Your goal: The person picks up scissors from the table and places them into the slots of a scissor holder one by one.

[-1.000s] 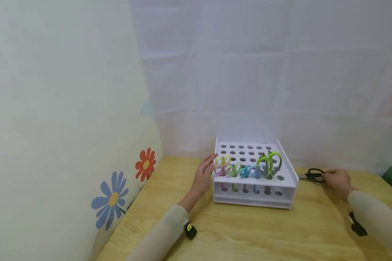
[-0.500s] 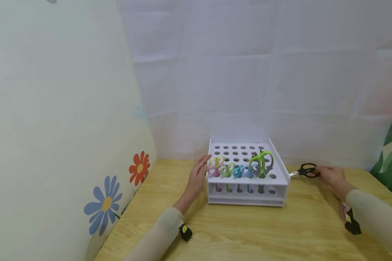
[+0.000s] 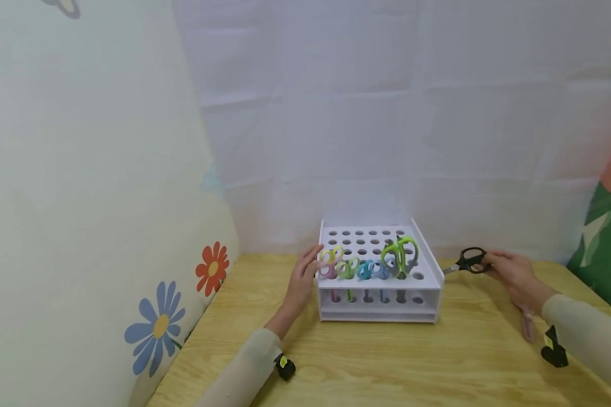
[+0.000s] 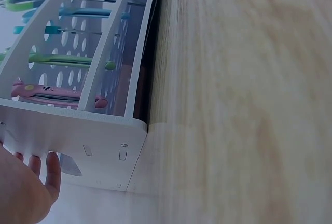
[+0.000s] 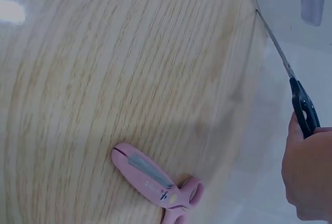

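A white rack [image 3: 379, 284] with rows of round holes stands on the table. Several scissors hang in its front row, handles up: pink scissors [image 4: 52, 94], green ones [image 4: 62, 59], blue ones and a larger lime-green pair [image 3: 400, 265]. My left hand [image 3: 301, 277] touches the rack's left side, its fingers against the wall near a cutout. By the handle loops, my right hand [image 3: 511, 277] holds black-handled scissors [image 5: 301, 102], blades pointing left and down toward the rack's right side. Their tip is low beside the table surface; whether it touches cannot be told.
Another pair of pink scissors [image 5: 148, 177] lies on the wooden table [image 3: 387, 362], below my right wrist. White cloth [image 3: 346, 141] hangs behind the rack. A wall with flower decorations [image 3: 160, 327] borders the left.
My right hand has tilted the black-handled scissors' handles upward, off the table. The pink scissors under my right wrist have come into view. My left hand stays at the rack; the head view has turned slightly right.
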Demonstrator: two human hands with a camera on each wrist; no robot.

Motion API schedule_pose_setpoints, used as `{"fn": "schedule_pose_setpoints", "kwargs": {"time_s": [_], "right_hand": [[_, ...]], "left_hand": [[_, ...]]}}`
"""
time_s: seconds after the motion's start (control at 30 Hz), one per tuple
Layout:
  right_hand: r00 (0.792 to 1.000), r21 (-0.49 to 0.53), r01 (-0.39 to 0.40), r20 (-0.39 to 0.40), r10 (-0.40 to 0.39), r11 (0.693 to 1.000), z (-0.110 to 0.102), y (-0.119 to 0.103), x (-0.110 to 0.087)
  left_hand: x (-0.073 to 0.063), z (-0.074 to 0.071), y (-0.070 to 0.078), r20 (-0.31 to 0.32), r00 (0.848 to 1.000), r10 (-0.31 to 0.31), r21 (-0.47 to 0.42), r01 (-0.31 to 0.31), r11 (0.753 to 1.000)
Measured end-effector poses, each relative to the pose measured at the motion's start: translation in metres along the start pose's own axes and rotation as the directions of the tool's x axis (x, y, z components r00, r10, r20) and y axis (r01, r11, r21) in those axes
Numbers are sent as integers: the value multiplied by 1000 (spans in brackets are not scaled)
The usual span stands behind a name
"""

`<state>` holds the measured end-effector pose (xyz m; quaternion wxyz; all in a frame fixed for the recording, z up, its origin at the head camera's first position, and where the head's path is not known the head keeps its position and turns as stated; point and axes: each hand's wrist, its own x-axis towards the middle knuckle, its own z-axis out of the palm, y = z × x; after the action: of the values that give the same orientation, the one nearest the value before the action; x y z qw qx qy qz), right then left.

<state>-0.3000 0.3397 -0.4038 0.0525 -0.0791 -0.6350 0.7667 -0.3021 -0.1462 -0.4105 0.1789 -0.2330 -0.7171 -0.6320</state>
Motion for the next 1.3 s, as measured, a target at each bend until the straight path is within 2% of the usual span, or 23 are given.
{"fn": "schedule_pose_setpoints", "kwargs": {"time_s": [0.2, 0.57, 0.77, 0.93, 1.07, 1.3], "right_hand": [[1000, -6, 22, -6, -22, 1000, 7, -10, -7], [983, 31, 156, 95, -158, 987, 9, -39, -16], [979, 29, 162, 123, -164, 986, 10, -63, -28], [973, 140, 174, 126, -192, 975, 10, -84, -41], [965, 175, 199, 135, -223, 964, 10, -102, -49], [960, 147, 225, 136, -245, 963, 16, -130, -60]], "left_hand": [[-1, -1, -1, 15, 1000, -10, 7, 9, 1000], [0, -1, 3, 11, 1000, -18, 3, 18, 1000], [-1, -2, 3, 7, 1000, -5, -6, 5, 1000], [-2, -3, 2, 22, 1000, -2, -12, 2, 1000], [-3, -3, 3, 17, 1000, -2, -22, 2, 1000], [-1, -2, 3, 9, 1000, -6, -13, 7, 1000]]}}
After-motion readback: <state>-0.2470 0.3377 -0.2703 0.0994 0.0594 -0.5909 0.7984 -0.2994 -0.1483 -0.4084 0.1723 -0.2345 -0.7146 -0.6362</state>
